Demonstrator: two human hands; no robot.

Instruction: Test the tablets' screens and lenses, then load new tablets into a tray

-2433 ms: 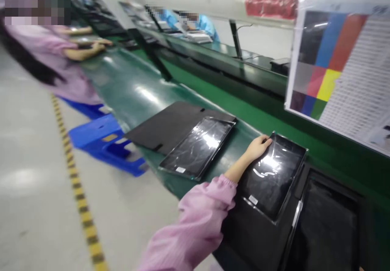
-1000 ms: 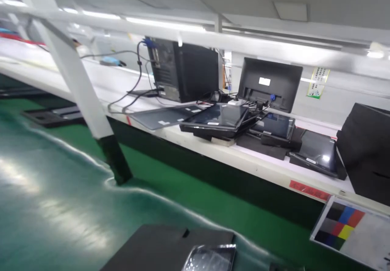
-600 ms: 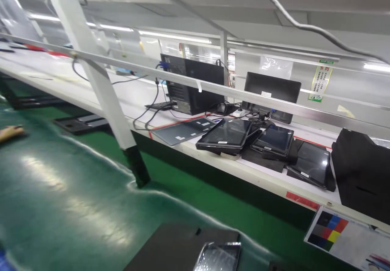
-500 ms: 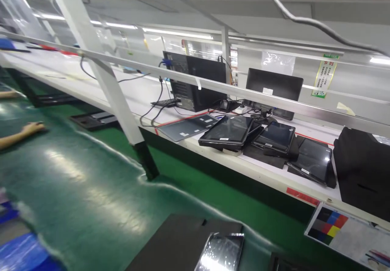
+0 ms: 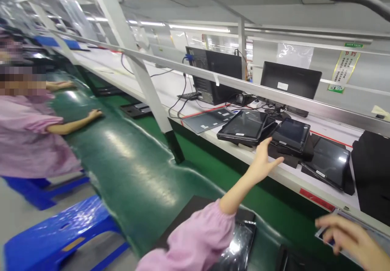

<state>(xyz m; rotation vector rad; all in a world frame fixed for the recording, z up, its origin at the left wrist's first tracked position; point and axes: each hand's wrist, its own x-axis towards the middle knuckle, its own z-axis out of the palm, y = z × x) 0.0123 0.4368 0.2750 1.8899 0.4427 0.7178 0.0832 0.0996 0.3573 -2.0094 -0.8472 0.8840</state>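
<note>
Left hand, fingers spread and empty, reaches toward the tablet on the far white shelf; right hand loosely curled, empty; tablet judged rigid, glass-faced, slippery: hold by its edges.

No lettering I can make out from here

A green-edged notice hangs on the wall behind the shelf, its characters too small to read. White stickers sit on the back of the black monitor and on the tablets, all blank or illegible to me.
</note>
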